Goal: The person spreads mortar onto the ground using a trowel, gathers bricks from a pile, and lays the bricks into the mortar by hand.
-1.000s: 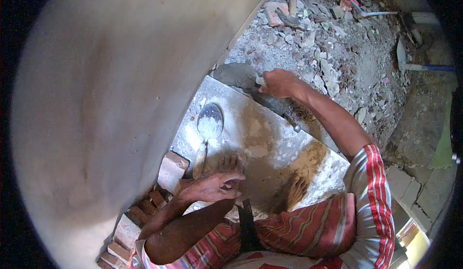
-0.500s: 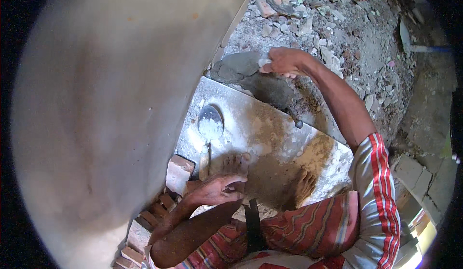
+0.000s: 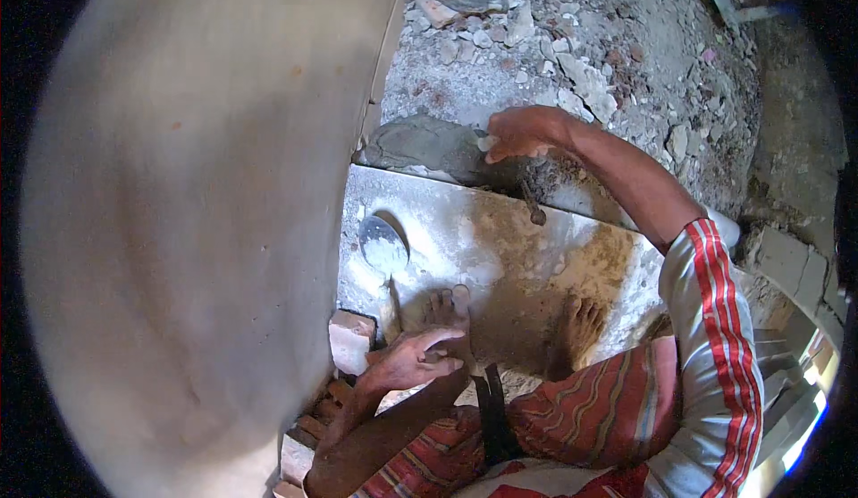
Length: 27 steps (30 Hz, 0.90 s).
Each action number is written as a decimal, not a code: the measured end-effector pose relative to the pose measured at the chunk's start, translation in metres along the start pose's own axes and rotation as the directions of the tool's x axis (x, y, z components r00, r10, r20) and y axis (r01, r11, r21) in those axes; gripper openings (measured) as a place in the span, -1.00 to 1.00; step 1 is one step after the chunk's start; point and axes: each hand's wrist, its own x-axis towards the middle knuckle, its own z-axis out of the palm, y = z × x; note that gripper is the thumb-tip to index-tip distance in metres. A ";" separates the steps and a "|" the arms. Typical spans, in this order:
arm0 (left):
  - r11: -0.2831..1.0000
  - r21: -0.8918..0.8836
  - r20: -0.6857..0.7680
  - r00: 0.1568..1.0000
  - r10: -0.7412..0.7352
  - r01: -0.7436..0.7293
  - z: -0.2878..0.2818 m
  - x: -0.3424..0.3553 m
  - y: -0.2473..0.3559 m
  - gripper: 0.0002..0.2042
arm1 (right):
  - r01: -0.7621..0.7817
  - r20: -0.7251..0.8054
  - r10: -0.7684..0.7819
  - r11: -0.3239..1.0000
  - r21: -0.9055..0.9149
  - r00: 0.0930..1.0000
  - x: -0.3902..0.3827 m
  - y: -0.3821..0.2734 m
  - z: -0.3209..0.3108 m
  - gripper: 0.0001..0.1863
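Observation:
My right hand [image 3: 525, 133] reaches forward, its fingers closed on a trowel; a pale bit of its handle shows at the fingertips. The mortar-covered blade hardly stands out against a mound of wet grey mortar [image 3: 416, 145] along the slab's far edge, against the wall. My left hand [image 3: 417, 358] hangs loosely over my left knee, thumb and fingers apart, holding nothing. Just ahead of it lies a round metal pan [image 3: 384, 244] with white residue and a long handle, on the pale stone slab [image 3: 500, 248].
A smooth plastered wall [image 3: 206, 185] rises at the left. Bricks [image 3: 353, 342] stand at its foot. Beyond the mortar spreads rubble [image 3: 608, 51], with a hammer [image 3: 472, 0] lying on it. A short rod with a rounded end [image 3: 535, 215] juts over the slab's edge. A blue-handled tool [image 3: 760, 13] lies far right.
The view has shifted, moving the slab and rubble in the picture. My right hand stays at the mortar, now lower in relation to the mound. My left hand remains at the knee.

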 end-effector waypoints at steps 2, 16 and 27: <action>1.000 -0.004 0.002 1.000 -0.020 0.020 0.000 0.000 0.000 -0.47 | -0.077 0.055 0.078 0.997 -0.019 0.995 -0.010 0.003 0.005 -0.50; 0.996 -0.012 0.030 0.996 -0.089 0.089 -0.003 0.006 0.003 -0.46 | 0.052 -0.168 -0.044 0.997 0.048 0.985 -0.003 0.018 0.015 -0.48; 0.991 0.088 -0.047 0.993 0.105 -0.100 -0.005 0.008 -0.007 -0.50 | 0.029 -0.025 -0.031 0.998 -0.050 0.999 -0.039 0.051 0.000 -0.59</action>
